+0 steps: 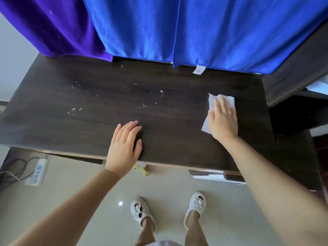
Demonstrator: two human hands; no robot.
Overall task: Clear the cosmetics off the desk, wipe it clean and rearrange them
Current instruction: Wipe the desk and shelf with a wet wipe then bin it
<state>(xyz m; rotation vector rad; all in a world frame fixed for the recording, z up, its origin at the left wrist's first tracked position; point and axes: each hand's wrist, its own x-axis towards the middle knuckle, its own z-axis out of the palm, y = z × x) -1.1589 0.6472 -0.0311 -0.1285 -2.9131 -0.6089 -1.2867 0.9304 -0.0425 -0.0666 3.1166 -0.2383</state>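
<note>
desk (88, 121): dark wood top, bare of cosmetics, white specks scattered across its left and middle.
wipe (211, 102): white sheet flat on the desk's right part, mostly under the right hand.
right hand (223, 119): palm down on the wipe, fingers straight and close together, pressing rather than gripping.
left hand (126, 144): flat on the desk's near edge, fingers slightly spread, holding nothing.
backdrop: blue cloth (204, 32) and purple cloth (53, 25) hang behind the desk.
floor: power strip (36, 172) at left.

Dark wood desk (99, 103), white-flecked, perhaps droplets
</note>
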